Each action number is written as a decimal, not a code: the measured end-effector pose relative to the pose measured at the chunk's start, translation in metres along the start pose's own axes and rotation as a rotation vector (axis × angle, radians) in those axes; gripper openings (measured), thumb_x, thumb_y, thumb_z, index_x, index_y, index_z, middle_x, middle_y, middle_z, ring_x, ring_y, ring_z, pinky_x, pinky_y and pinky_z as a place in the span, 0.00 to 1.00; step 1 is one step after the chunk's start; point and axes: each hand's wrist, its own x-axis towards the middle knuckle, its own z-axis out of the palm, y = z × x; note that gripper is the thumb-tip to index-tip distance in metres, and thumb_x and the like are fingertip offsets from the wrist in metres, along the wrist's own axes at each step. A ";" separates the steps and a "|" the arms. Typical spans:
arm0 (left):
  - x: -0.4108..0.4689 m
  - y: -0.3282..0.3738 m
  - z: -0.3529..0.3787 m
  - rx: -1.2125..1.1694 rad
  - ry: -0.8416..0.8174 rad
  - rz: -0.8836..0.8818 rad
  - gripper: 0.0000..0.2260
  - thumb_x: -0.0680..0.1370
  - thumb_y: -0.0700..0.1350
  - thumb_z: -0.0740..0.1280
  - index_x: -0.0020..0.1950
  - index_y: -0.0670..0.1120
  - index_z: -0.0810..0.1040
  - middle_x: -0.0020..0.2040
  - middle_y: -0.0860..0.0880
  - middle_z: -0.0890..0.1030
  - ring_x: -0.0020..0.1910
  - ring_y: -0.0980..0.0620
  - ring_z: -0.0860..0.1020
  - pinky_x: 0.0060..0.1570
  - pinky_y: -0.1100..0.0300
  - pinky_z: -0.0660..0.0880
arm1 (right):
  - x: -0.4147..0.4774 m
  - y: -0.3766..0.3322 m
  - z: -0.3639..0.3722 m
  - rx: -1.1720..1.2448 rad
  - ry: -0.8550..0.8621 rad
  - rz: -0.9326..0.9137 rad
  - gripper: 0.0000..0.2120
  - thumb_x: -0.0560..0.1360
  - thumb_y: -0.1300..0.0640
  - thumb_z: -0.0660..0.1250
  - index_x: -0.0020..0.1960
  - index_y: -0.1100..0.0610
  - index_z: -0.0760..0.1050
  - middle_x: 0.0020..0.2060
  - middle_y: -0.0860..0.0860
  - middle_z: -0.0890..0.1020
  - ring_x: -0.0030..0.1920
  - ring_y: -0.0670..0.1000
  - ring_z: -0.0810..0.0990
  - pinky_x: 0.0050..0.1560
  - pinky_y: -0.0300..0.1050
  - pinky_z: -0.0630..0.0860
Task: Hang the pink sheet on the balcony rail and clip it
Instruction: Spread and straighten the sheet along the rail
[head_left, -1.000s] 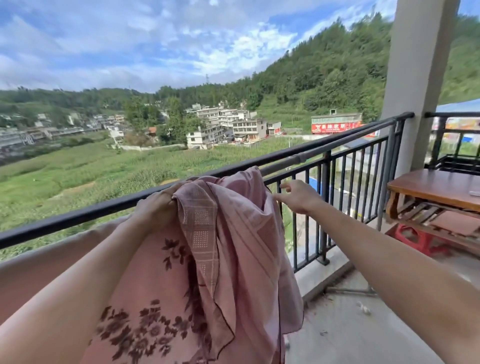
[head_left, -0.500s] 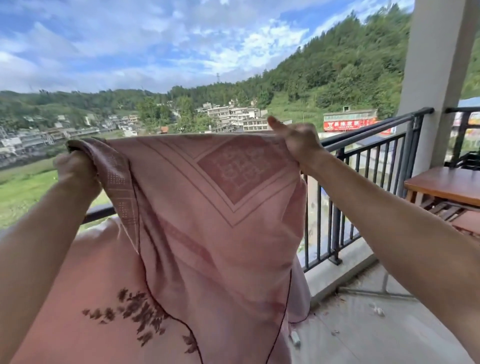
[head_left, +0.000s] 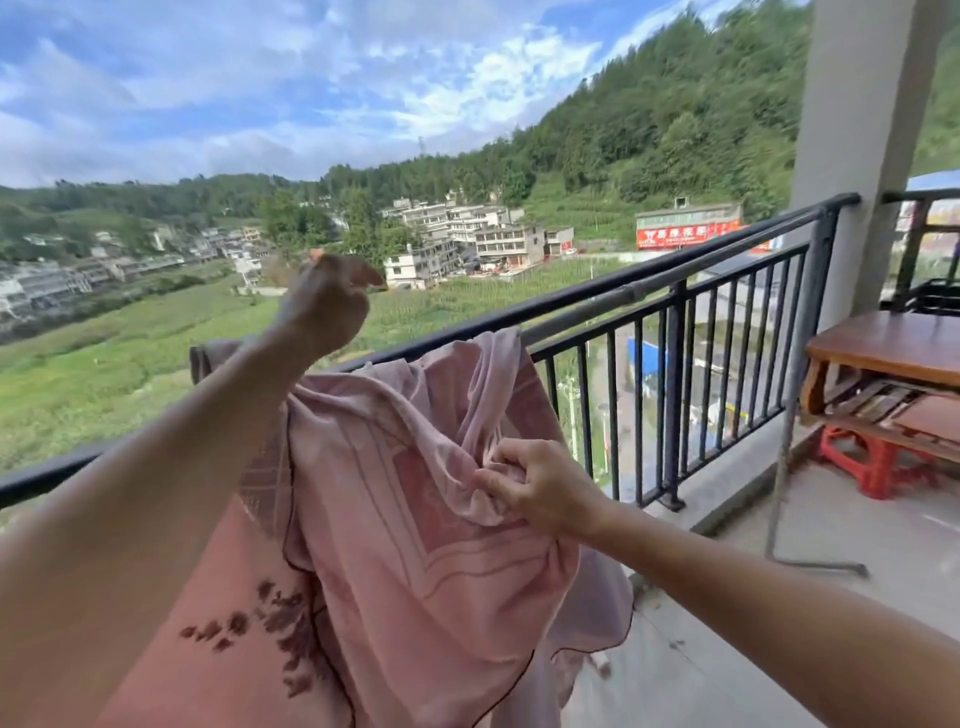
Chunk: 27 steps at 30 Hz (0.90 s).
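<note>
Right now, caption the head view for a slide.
Left hand raised, right hand pinching the pink sheet bunched over the balcony rail.

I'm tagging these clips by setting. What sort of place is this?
Probably an upper-floor balcony overlooking a rural village: a black metal railing with a pink sheet draped over it, a white pillar, and fields and houses below.

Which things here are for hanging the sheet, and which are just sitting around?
For the job: sheet, rail, right hand pinching the sheet, left hand.
Just lying about: table, stool, pillar.
</note>
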 end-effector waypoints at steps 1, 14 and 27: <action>0.004 0.016 0.027 -0.054 -0.130 0.002 0.10 0.77 0.40 0.62 0.50 0.39 0.82 0.49 0.42 0.82 0.48 0.46 0.78 0.47 0.55 0.76 | -0.005 0.001 0.003 -0.012 -0.002 -0.016 0.12 0.72 0.40 0.68 0.32 0.40 0.71 0.26 0.37 0.76 0.29 0.40 0.74 0.36 0.50 0.77; 0.011 -0.017 0.040 -0.100 0.477 -0.311 0.06 0.76 0.40 0.64 0.42 0.39 0.79 0.42 0.38 0.81 0.43 0.40 0.79 0.39 0.54 0.69 | -0.033 0.030 -0.032 0.015 -0.435 0.259 0.14 0.74 0.52 0.68 0.38 0.63 0.79 0.29 0.50 0.73 0.31 0.47 0.70 0.33 0.46 0.68; -0.023 -0.082 0.006 0.165 0.193 -0.417 0.08 0.77 0.46 0.65 0.44 0.42 0.76 0.45 0.38 0.80 0.46 0.37 0.77 0.45 0.49 0.73 | 0.051 -0.017 0.015 0.683 -0.003 0.509 0.13 0.73 0.54 0.74 0.43 0.65 0.80 0.34 0.59 0.79 0.29 0.54 0.78 0.35 0.50 0.77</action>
